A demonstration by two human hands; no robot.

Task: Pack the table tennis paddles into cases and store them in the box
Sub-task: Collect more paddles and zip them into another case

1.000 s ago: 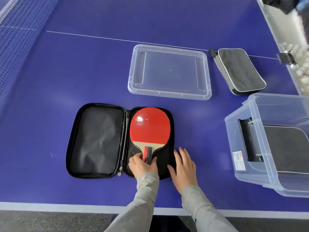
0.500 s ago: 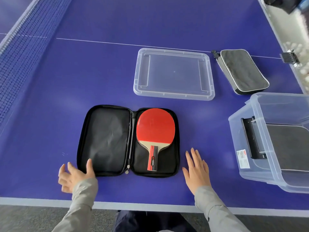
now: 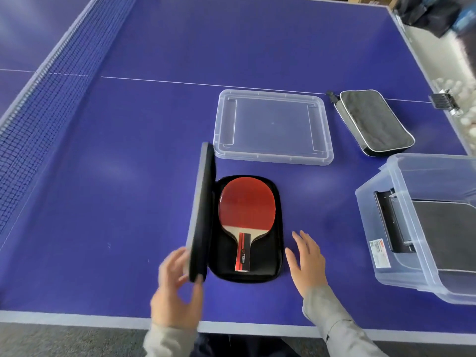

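A blue bench (image 3: 154,140) is lying under me, its net (image 3: 38,117) running along the upper left, white balls (image 3: 467,119) sitting at the right edge.

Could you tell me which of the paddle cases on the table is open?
The black case nearest the person, with the red paddle inside and its flap upright. The grey case beside the lid is closed.
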